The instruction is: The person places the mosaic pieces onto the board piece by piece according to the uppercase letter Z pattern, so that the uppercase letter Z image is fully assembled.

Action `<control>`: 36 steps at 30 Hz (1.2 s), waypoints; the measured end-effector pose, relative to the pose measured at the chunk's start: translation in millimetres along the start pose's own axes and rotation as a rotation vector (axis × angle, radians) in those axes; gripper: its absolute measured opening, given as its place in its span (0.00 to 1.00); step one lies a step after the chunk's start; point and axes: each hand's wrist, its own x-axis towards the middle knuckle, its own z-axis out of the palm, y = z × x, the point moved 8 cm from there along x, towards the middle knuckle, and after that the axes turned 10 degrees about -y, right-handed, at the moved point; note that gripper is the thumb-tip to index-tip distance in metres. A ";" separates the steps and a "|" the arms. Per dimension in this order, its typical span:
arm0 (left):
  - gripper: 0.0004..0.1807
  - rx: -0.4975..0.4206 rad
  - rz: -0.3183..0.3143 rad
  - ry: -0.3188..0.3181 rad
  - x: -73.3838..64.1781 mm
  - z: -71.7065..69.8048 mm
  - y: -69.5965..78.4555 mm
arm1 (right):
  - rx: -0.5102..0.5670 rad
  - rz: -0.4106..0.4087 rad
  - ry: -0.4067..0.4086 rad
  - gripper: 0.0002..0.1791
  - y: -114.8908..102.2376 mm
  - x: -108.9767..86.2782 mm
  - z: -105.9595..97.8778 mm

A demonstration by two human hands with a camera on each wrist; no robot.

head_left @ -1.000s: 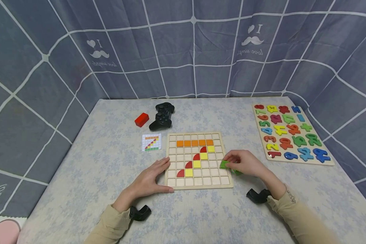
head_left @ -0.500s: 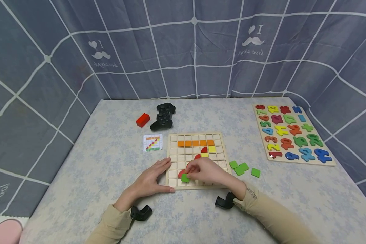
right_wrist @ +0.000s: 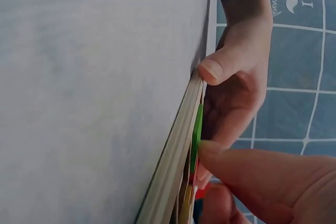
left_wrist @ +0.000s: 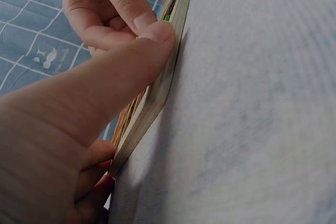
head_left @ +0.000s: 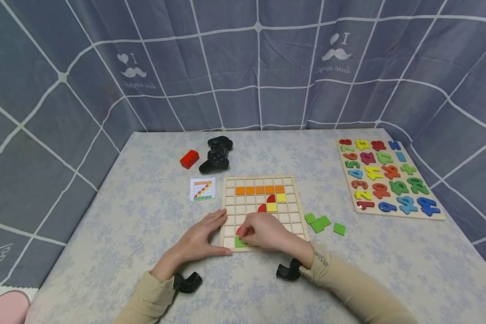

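Note:
A square wooden grid board [head_left: 229,201] lies mid-table with orange squares [head_left: 260,190], yellow squares [head_left: 281,198] and red quarter-round tiles [head_left: 262,208] in it. At its near-left corner rests my left hand [head_left: 198,237], fingers along the left side and thumb on the front edge. My right hand [head_left: 264,230] reaches over the board. Its thumb and fingers pinch a green square tile [head_left: 240,242] at the nearest row, second cell from the left. In the right wrist view that green tile [right_wrist: 197,132] stands slightly tilted under the thumb. My right hand hides part of the diagonal.
Several loose green tiles [head_left: 317,226] lie right of the board. A pattern card [head_left: 202,189] sits to its left. Behind are a red block [head_left: 189,159] and a black game controller [head_left: 217,155]. A number puzzle board [head_left: 389,180] lies at the far right.
My right hand picked a green tile from beside the board, carried it left across the board, and lowered it to the nearest row. The left hand stays put.

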 end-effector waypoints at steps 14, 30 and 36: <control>0.55 -0.002 -0.010 -0.006 -0.1 0.1 1.0 | 0.257 0.114 0.060 0.12 67.0 -55.6 -53.4; 0.55 0.006 -0.014 -0.009 -0.5 -0.2 -0.5 | 0.423 0.282 0.223 0.21 143.2 -146.9 -107.1; 0.56 0.005 -0.013 -0.013 -0.1 0.0 0.6 | 0.443 0.210 0.187 0.20 155.6 -163.3 -105.9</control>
